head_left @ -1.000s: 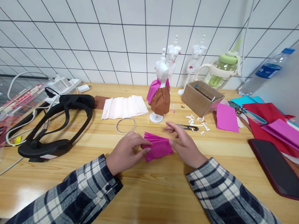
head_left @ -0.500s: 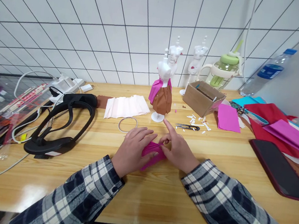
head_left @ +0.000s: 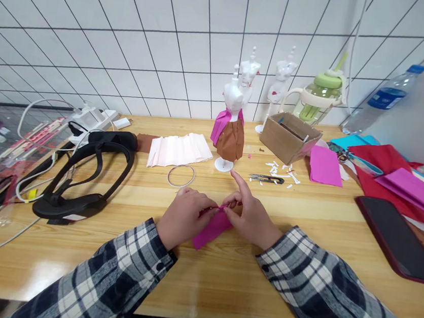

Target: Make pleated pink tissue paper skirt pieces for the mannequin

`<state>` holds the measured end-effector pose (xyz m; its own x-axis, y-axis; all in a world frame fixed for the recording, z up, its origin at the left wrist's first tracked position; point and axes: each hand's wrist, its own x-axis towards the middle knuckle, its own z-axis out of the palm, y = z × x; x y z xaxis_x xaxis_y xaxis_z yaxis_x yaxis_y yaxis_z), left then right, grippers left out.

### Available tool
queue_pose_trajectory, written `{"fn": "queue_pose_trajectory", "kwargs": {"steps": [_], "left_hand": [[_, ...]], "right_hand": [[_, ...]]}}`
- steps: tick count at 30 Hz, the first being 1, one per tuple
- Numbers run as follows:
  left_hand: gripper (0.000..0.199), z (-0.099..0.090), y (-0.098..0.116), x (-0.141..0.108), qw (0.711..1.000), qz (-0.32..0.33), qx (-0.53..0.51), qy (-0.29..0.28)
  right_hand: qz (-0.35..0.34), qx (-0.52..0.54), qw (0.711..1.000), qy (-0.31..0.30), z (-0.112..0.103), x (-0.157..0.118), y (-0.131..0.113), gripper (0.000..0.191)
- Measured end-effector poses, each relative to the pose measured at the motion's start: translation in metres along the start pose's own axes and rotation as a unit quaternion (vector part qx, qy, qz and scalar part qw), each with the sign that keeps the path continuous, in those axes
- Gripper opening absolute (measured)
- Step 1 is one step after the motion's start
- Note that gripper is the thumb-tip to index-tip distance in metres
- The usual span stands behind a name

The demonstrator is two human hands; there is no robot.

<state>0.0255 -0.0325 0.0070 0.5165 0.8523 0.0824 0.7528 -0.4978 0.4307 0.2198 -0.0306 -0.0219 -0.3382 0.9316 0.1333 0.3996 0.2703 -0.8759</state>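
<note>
A piece of magenta fabric [head_left: 212, 230] hangs between my two hands, just above the wooden table, its upper edge gathered. My left hand [head_left: 187, 213] pinches that edge from the left, with its fingers curled in. From the right, my right hand [head_left: 250, 214] grips the same edge between thumb and bent fingers, while its index finger points up and away. Fingers hide part of the edge. Just beyond them stands a small white dress form [head_left: 233, 97] wearing a brown pleated skirt [head_left: 230, 139] and a magenta cloth piece [head_left: 221, 124].
A metal ring [head_left: 181, 176] and pleated pale fabric [head_left: 180, 150] lie left of the dress form. To its right are thread snips [head_left: 267, 178], white scraps and a cardboard box [head_left: 290, 137]. A black headset [head_left: 87, 180] sits left; a phone [head_left: 398, 239] lies right.
My left hand's fingers have gone from lying spread over the magenta fabric to pinching its upper edge. More of the fabric now shows below my hands. My right hand keeps its grip.
</note>
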Motion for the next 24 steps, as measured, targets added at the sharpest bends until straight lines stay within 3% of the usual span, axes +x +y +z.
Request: {"fn": "queue_pose_trajectory", "kwargs": {"steps": [3,8,11,13,15,17,21,24], "left_hand": [[0.024,0.002,-0.002,0.001,0.998,-0.011,-0.058,-0.017],[0.021,0.007,-0.008,0.002,0.997,0.018,-0.069,0.028],[0.020,0.008,-0.011,0.001,0.996,-0.002,-0.085,0.026],[0.021,0.008,-0.011,0.000,0.994,-0.034,-0.104,0.003],[0.022,0.009,-0.011,0.000,0.991,-0.056,-0.119,-0.013],[0.024,0.009,-0.011,0.000,0.988,-0.070,-0.137,-0.019],[0.025,0.007,-0.009,0.002,0.977,-0.087,-0.194,-0.031],[0.028,0.006,-0.009,0.002,0.968,-0.094,-0.229,-0.037]], "right_hand": [[0.018,0.045,0.999,-0.005,0.000,0.001,0.002,0.087],[0.031,0.079,0.996,0.002,0.003,0.001,0.001,0.085],[0.020,0.075,0.997,0.007,0.003,0.000,-0.001,0.081],[-0.017,0.044,0.998,0.042,-0.001,0.000,-0.002,0.063],[-0.072,0.001,0.995,0.075,-0.006,0.000,-0.003,0.029],[-0.119,-0.036,0.990,0.071,-0.010,0.000,-0.003,0.006],[-0.161,-0.118,0.979,0.029,-0.012,-0.001,-0.003,0.003],[-0.179,-0.169,0.969,0.032,-0.011,-0.001,-0.003,0.004]]}}
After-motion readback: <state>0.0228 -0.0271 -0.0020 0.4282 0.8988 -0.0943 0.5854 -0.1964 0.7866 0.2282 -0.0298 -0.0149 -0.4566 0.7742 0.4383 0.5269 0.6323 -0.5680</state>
